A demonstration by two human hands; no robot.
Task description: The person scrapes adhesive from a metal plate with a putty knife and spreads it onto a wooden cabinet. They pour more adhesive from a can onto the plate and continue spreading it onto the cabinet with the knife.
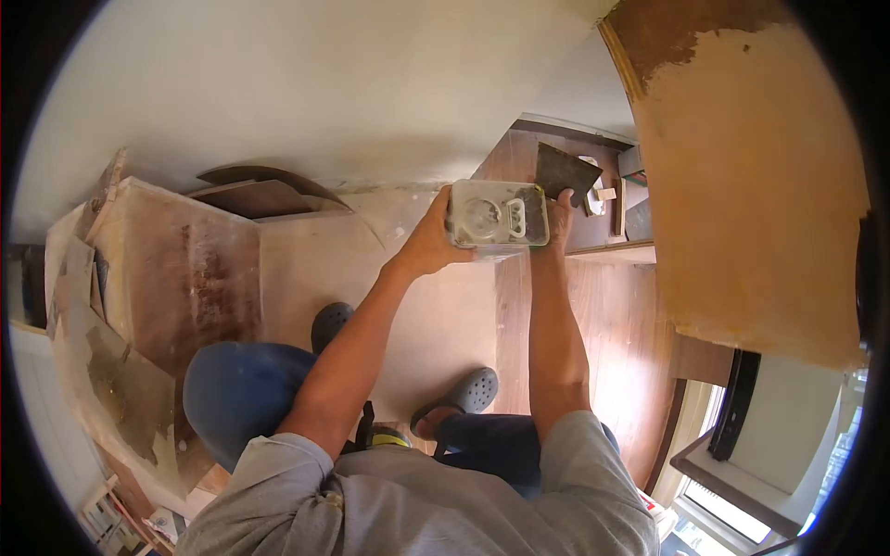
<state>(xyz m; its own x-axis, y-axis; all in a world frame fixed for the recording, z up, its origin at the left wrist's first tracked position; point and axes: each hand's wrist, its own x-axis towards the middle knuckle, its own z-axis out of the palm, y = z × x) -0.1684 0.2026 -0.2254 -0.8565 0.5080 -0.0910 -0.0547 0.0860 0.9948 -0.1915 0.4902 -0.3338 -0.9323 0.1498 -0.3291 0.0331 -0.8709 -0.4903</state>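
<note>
Above the pale floor (371, 278), a translucent container (481, 215) is suspended between two hands, near the wall (306, 93). The left hand (428, 239) grasps its left side; the right hand (559, 224) supports the opposite side. Opposed contact probably keeps the load level and prevents tipping. A dark flat plate (562, 172) projects beyond the right hand, its lower corner at the thumb, apparently retained there so both items can be carried together; its full finger contact cannot be determined.
</note>
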